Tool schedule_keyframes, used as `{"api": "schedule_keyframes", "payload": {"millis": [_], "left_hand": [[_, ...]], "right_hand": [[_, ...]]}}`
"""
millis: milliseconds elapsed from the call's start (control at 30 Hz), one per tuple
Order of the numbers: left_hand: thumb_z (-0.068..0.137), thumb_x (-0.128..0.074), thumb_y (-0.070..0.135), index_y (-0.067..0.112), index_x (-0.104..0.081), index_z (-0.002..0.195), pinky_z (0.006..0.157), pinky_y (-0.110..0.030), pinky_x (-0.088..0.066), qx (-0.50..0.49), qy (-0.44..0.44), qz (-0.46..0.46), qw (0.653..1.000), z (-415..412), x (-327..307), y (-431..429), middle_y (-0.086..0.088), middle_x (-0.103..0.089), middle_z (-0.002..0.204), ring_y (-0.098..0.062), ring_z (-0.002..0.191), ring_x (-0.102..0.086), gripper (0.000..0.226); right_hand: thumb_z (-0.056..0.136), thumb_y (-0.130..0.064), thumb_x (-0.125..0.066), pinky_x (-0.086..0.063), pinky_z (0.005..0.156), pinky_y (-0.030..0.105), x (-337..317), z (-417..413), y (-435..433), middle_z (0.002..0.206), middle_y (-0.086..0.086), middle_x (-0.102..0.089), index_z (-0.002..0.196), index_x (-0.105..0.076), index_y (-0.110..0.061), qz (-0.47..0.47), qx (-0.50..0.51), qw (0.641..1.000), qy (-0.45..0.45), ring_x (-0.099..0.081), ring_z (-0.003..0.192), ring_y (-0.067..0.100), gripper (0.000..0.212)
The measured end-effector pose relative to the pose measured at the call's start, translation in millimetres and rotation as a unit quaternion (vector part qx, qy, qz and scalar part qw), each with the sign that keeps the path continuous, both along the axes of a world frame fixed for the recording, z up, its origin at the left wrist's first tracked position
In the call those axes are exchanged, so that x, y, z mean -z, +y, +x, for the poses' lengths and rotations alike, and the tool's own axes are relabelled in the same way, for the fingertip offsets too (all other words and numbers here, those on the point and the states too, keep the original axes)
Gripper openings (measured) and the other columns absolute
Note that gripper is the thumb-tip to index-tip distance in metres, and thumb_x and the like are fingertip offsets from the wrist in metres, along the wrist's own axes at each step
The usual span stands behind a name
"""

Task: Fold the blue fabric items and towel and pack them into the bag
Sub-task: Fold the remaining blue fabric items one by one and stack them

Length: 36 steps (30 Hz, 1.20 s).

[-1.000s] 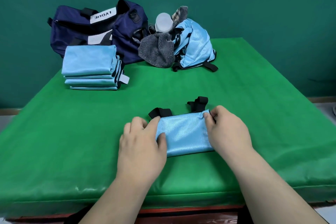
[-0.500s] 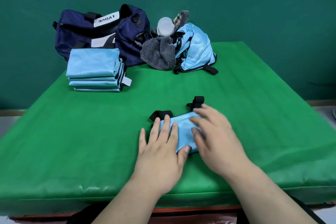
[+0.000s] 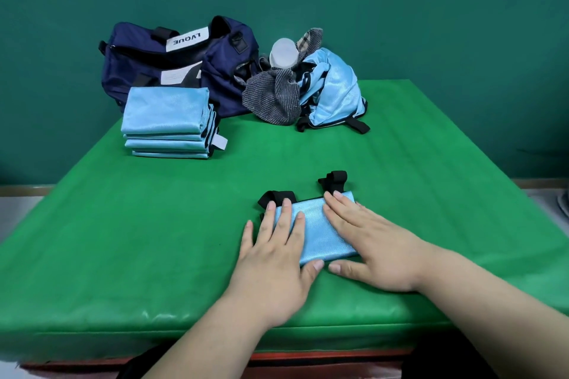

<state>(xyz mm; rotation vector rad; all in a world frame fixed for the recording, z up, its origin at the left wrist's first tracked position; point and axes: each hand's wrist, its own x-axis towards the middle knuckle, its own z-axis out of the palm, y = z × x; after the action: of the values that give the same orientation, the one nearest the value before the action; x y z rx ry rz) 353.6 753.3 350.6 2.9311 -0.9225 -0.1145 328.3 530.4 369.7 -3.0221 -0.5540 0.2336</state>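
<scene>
Two hands are pressing flat on a small folded blue piece [image 3: 314,229] at the near middle of the desk [image 3: 138,240], which is wearing a smooth, slightly glossy green padded cover. The left hand [image 3: 274,258] is lying on the piece's left end, its fingers [image 3: 288,215] straight and a little spread, gripping nothing. The right hand [image 3: 378,251] is covering the right end, its fingers [image 3: 341,209] stretched out flat across the cloth and its thumb resting on the green cover just beside the near edge. The cloth is shining like a thin satin weave and is forming a tidy rectangle. Two black webbing straps [image 3: 334,180] are curling out from its far edge.

At the far left, a stack of folded blue items [image 3: 166,120] is sitting square and neat, four layers showing, with a white tag [image 3: 219,141] sticking out on its right side. Just behind it, touching the stack, a navy bag [image 3: 221,77] of soft woven fabric is slumping against the teal wall [image 3: 400,9], showing a white lettered label. Its top is gaping dark, and I cannot tell what is inside.

To the bag's right, a grey ribbed towel [image 3: 272,98] is lying in a heap, and a crumpled blue item [image 3: 334,92] with black trim is bunching up against it. A pale translucent cup [image 3: 283,54] is poking up behind them.
</scene>
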Motion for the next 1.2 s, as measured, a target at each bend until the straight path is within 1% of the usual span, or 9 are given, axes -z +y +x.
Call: {"api": "schedule_keyframes", "payload": {"millis": [100, 233, 467, 567, 633, 700, 800, 967, 1200], "left_hand": [[0.076, 0.013, 0.07, 0.024, 0.013, 0.156, 0.123, -0.05, 0.005, 0.021, 0.014, 0.001, 1.0, 4.0, -1.3, 1.8, 0.0, 0.034, 0.159, -0.021, 0.145, 0.033, 0.093], [0.072, 0.018, 0.068, 0.022, 0.014, 0.156, 0.123, -0.047, 0.004, 0.05, 0.01, 0.019, 0.999, 8.3, -3.0, 6.4, -0.002, 0.033, 0.159, -0.023, 0.146, 0.032, 0.096], [0.074, 0.024, 0.07, 0.022, 0.015, 0.156, 0.123, -0.046, 0.003, 0.1, 0.001, 0.042, 0.994, 27.2, -5.7, 33.4, 0.003, 0.036, 0.155, -0.021, 0.145, 0.032, 0.095], [0.084, 0.016, 0.068, 0.022, 0.005, 0.158, 0.123, -0.05, -0.004, 0.109, -0.028, 0.034, 0.993, 44.3, -6.2, 62.7, 0.004, 0.027, 0.158, -0.023, 0.146, 0.026, 0.087], [0.084, 0.011, 0.068, 0.026, 0.01, 0.157, 0.123, -0.046, 0.005, 0.103, -0.011, 0.05, 0.993, 53.4, -7.3, 85.0, 0.006, 0.031, 0.157, -0.02, 0.145, 0.03, 0.084], [0.078, 0.018, 0.07, 0.029, 0.015, 0.156, 0.121, -0.041, 0.01, 0.102, 0.002, 0.07, 0.992, 61.7, -13.3, 108.5, 0.009, 0.037, 0.155, -0.016, 0.143, 0.035, 0.089], [0.073, 0.021, 0.072, 0.033, 0.022, 0.153, 0.123, -0.042, 0.007, 0.098, 0.011, 0.088, 0.991, 80.2, -18.9, 148.7, 0.012, 0.041, 0.153, -0.011, 0.142, 0.037, 0.089], [0.08, 0.015, 0.073, 0.036, 0.023, 0.151, 0.123, -0.04, 0.01, 0.094, 0.022, 0.093, 0.991, 111.6, -25.3, 221.7, 0.015, 0.039, 0.154, -0.004, 0.14, 0.038, 0.081], [0.09, -0.004, 0.065, 0.038, 0.016, 0.153, 0.122, -0.043, 0.01, 0.06, 0.033, 0.083, 0.994, 159.0, -27.3, 279.9, 0.018, 0.034, 0.155, -0.002, 0.141, 0.035, 0.071]], "right_hand": [[0.084, -0.082, -0.02, 0.009, 0.123, 0.029, -4.6, -0.7, -4.6, 0.162, -0.001, 0.027, 0.158, 0.009, -0.016, -0.002, -0.011, 1.0, 0.022, 0.031, 0.145, 0.003, 0.104], [0.08, -0.083, -0.009, 0.006, 0.124, 0.03, -3.6, -2.8, -2.6, 0.162, -0.001, 0.026, 0.158, 0.008, -0.016, 0.013, 0.002, 0.999, 0.031, 0.03, 0.145, 0.002, 0.104], [0.075, -0.082, -0.004, 0.007, 0.123, 0.028, -6.7, -2.4, 21.0, 0.158, -0.005, 0.033, 0.158, 0.012, -0.018, 0.032, 0.032, 0.997, 0.055, 0.034, 0.142, 0.001, 0.106], [0.076, -0.077, -0.005, 0.009, 0.123, 0.029, -9.2, 2.4, 50.0, 0.156, -0.004, 0.035, 0.156, 0.014, -0.016, 0.035, 0.034, 0.997, 0.064, 0.035, 0.143, 0.005, 0.102], [0.078, -0.074, -0.006, 0.009, 0.123, 0.03, -10.6, 9.8, 72.6, 0.156, -0.002, 0.034, 0.156, 0.014, -0.014, 0.036, 0.027, 0.997, 0.064, 0.034, 0.144, 0.009, 0.101], [0.077, -0.072, -0.007, 0.013, 0.122, 0.029, -11.5, 18.7, 96.7, 0.155, 0.0, 0.035, 0.156, 0.014, -0.011, 0.038, 0.021, 0.997, 0.064, 0.032, 0.145, 0.012, 0.102], [0.072, -0.073, -0.006, 0.014, 0.121, 0.031, -11.5, 35.1, 135.9, 0.151, 0.0, 0.037, 0.156, 0.014, -0.009, 0.046, 0.011, 0.997, 0.063, 0.032, 0.146, 0.015, 0.108], [0.065, -0.079, -0.003, 0.009, 0.124, 0.035, -8.3, 68.4, 203.6, 0.156, 0.003, 0.035, 0.156, 0.015, -0.01, 0.058, -0.01, 0.996, 0.068, 0.033, 0.144, 0.015, 0.115], [0.061, -0.082, 0.002, 0.011, 0.122, 0.031, -2.6, 124.1, 262.4, 0.159, 0.003, 0.03, 0.157, 0.012, -0.011, 0.067, -0.013, 0.997, 0.037, 0.032, 0.145, 0.013, 0.12]]}}
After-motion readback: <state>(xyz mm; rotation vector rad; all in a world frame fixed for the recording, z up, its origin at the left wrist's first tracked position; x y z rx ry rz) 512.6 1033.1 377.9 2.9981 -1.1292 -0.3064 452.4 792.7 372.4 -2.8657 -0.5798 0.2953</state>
